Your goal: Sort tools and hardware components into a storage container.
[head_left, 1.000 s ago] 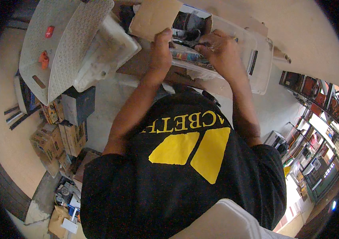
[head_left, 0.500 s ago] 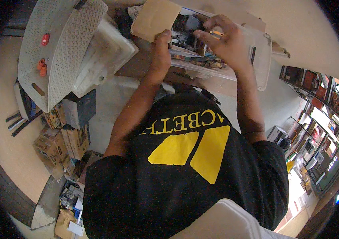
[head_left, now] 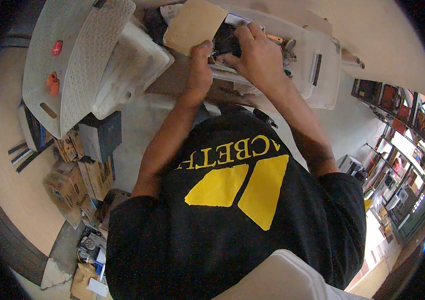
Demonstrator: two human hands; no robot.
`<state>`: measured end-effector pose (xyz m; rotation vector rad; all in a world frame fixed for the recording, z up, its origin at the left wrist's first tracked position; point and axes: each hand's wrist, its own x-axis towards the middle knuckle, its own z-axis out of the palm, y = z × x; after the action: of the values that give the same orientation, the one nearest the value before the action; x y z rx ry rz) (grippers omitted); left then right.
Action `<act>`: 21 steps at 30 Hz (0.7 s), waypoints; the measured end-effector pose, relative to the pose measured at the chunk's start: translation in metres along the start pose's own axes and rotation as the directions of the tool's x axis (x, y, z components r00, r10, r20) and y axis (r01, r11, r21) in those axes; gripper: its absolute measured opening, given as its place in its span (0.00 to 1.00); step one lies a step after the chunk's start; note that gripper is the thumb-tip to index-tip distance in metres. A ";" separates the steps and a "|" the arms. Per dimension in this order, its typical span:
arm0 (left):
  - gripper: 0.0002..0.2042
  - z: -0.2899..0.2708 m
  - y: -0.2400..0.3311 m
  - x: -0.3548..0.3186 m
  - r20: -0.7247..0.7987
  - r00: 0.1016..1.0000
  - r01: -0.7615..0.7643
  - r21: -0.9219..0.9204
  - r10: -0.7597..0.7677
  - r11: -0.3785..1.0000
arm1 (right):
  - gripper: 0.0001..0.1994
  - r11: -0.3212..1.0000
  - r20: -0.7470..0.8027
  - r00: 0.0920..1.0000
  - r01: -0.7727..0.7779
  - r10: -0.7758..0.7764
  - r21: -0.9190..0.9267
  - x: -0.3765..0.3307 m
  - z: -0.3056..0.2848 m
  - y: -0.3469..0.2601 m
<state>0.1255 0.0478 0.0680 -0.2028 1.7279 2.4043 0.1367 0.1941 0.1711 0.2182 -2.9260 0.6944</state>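
Box flap (head_left: 193, 26) clasped in our left hand (head_left: 200, 70) near the bin's (head_left: 328, 82) left edge; our right hand (head_left: 262, 59) curls over dark things (head_left: 226, 43), grip unclear.

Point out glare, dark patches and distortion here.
Head view: glare whites out the area below the shelves at right; head view: darkness beside the right hand hides detail; head view: the dark strip at left bows with the fisheye lens.

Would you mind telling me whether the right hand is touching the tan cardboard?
Apart: the head view shows a dark item in the gap between the right hand and the tan cardboard.
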 end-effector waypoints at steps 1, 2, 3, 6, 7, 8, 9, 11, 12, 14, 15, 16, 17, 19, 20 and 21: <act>0.15 -0.002 -0.002 -0.001 0.048 0.996 -0.077 0.074 0.074 0.994 | 0.27 1.000 0.000 1.000 0.003 -0.003 0.000 -0.002 0.006 -0.002; 0.15 -0.005 -0.005 0.000 0.048 0.996 -0.079 0.072 0.076 0.994 | 0.27 0.999 -0.004 0.999 0.032 -0.032 -0.016 -0.002 0.012 -0.002; 0.16 -0.008 -0.008 0.001 0.023 1.000 0.003 0.039 -0.004 0.999 | 0.26 0.998 -0.008 0.998 0.061 -0.061 -0.033 -0.002 0.016 -0.002; 0.18 -0.018 -0.020 0.003 -0.006 0.988 0.149 -0.162 -0.152 0.975 | 0.24 0.996 0.055 0.995 0.080 -0.082 0.039 0.006 0.019 0.001; 0.19 -0.021 -0.025 0.004 0.000 0.975 0.210 -0.322 -0.222 0.923 | 0.24 0.996 0.055 0.995 0.083 -0.085 0.038 0.007 0.013 0.005; 0.19 -0.019 -0.021 0.004 -0.003 0.975 0.209 -0.324 -0.222 0.923 | 0.24 0.952 0.219 0.975 -0.032 -0.037 0.305 0.011 0.001 0.013; 0.18 -0.012 -0.010 0.001 -0.094 0.964 0.197 -0.379 -0.250 0.904 | 0.23 0.831 0.382 0.924 -0.191 -0.029 0.523 0.011 -0.011 0.022; 0.16 -0.022 -0.014 0.000 -0.198 0.941 0.167 -0.431 -0.274 0.887 | 0.23 0.751 0.300 0.951 -0.250 0.072 0.611 0.011 -0.021 0.035; 0.14 -0.047 -0.035 0.007 -0.178 0.983 0.005 -0.172 -0.036 0.985 | 0.23 0.659 0.223 0.958 -0.284 0.177 0.696 0.014 -0.025 0.038; 0.13 -0.063 -0.047 0.011 -0.091 0.979 -0.171 0.093 0.180 0.981 | 0.25 0.599 0.187 0.936 -0.337 0.299 0.726 0.013 -0.025 0.052; 0.14 -0.059 -0.039 0.011 0.004 0.884 -0.445 0.317 0.468 0.838 | 0.27 0.533 0.146 0.890 -0.383 0.433 0.755 0.011 -0.023 0.060; 0.16 -0.056 -0.032 0.011 0.159 0.709 -0.663 0.484 0.687 0.572 | 0.27 0.532 0.138 0.887 -0.382 0.441 0.755 0.006 -0.010 0.071; 0.16 -0.045 -0.021 0.010 0.172 0.707 -0.670 0.473 0.686 0.572 | 0.29 0.331 0.306 0.821 -0.494 0.482 0.804 -0.005 0.012 0.085; 0.20 -0.024 -0.002 0.006 0.181 0.646 -0.744 0.368 0.741 0.558 | 0.31 0.100 0.470 0.744 -0.576 0.476 0.811 -0.024 0.037 0.087; 0.20 -0.026 0.000 0.008 0.190 0.641 -0.750 0.362 0.744 0.554 | 0.32 -0.036 0.494 0.781 -0.521 0.383 0.853 -0.034 0.044 0.066; 0.24 -0.032 0.003 0.010 0.414 0.585 -0.791 0.482 0.698 0.376 | 0.32 -0.178 0.500 0.818 -0.467 0.284 0.866 -0.040 0.047 0.050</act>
<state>0.1150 0.0171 0.0582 1.0745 2.8509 1.9221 0.1634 0.2211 0.1019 -0.6203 -1.6611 2.9301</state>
